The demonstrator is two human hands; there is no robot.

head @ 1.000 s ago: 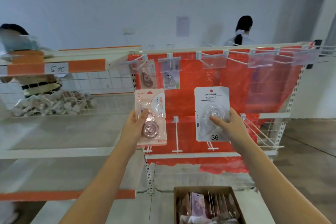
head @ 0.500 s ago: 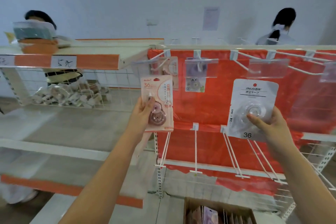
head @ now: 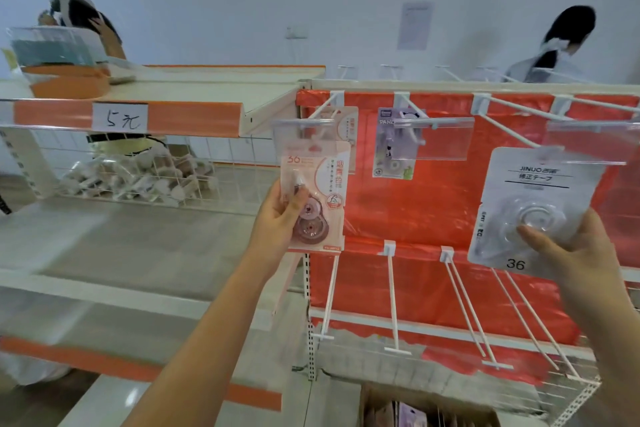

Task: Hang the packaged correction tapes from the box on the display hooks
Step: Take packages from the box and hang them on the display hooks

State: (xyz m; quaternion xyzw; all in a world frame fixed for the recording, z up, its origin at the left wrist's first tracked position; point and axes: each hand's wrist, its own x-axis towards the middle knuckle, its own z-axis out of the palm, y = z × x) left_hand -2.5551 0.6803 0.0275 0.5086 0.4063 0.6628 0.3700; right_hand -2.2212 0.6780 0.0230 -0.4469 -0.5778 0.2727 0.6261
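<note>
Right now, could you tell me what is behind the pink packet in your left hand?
Behind the pink packet, held by the left hand, a matching pink pack already hangs on the top-left hook. Only its upper right edge shows; the rest is covered.

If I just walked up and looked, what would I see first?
Probably the bright red backing sheet behind the white display hooks, filling the right half. In front of it the two hands each hold up a packet: the left hand grips a pink correction tape pack near the top-left hook, and the right hand holds a white correction tape pack marked 36 further right.
</note>
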